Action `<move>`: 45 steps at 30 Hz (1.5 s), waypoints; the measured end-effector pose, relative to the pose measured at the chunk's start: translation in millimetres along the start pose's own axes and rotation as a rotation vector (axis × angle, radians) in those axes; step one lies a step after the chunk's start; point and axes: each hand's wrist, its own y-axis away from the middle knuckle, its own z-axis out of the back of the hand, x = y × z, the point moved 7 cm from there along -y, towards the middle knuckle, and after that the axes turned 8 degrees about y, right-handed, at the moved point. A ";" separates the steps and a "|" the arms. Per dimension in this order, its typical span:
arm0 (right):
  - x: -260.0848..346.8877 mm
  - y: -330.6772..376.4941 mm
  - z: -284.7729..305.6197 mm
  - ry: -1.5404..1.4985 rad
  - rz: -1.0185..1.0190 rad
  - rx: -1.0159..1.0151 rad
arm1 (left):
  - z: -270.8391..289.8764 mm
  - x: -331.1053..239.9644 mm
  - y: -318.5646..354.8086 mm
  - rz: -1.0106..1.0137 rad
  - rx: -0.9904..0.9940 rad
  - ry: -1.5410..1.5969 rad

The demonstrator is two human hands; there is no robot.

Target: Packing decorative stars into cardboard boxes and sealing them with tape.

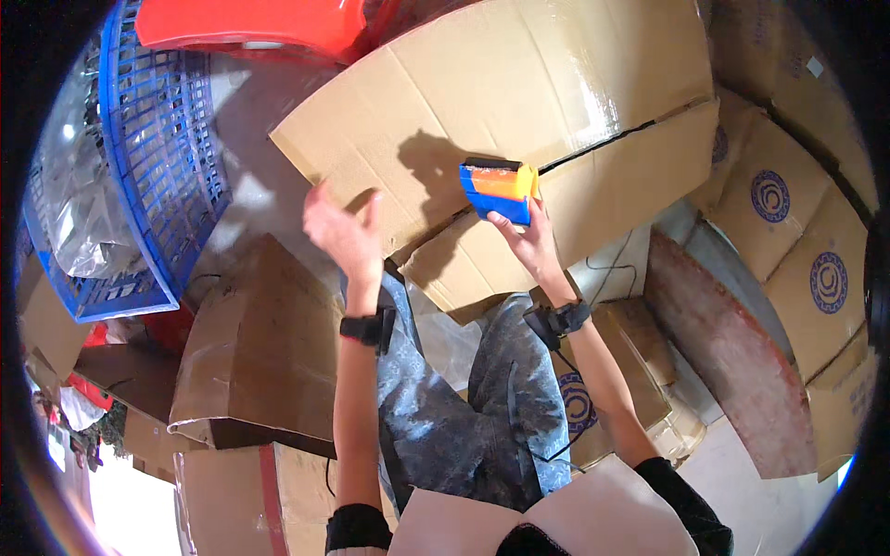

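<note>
My right hand [530, 243] grips a small blue-and-yellow block-shaped thing [501, 193] with an orange band and a dark strip along its top. Its exact kind does not show. It is held above a large cardboard box [445, 120], near the dark gap between two flaps. Over the box's left corner, my left hand [345, 232] holds nothing, its fingers stretched out and the thumb apart. Shadows of the hand and the held thing fall on the cardboard. Glossy clear tape [598, 102] covers part of the box's far right side.
A blue plastic basket [167, 176] with clear plastic bags in it stands at the left. Something red and plastic [260, 26] lies beyond the box. Brown cartons [264, 343] are at the lower left, and printed cartons [788, 213] lean at the right beside a worn board [723, 352].
</note>
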 end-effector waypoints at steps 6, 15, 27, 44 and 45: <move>-2.0 1.6 -4.2 -0.120 -0.117 0.040 | -27.8 81.1 44.1 0.609 0.304 0.528; -3.9 3.3 1.4 -0.203 -0.084 0.014 | -23.3 57.5 64.7 0.572 0.159 0.459; 19.9 -5.2 -0.9 -0.048 0.077 0.019 | -29.7 49.5 71.6 0.549 0.122 0.489; 34.8 -4.3 -18.6 0.136 0.299 -0.028 | -26.3 35.6 93.3 0.435 0.207 0.386; 34.1 -5.4 -17.6 0.143 0.300 -0.029 | -27.0 35.8 94.7 0.437 0.208 0.392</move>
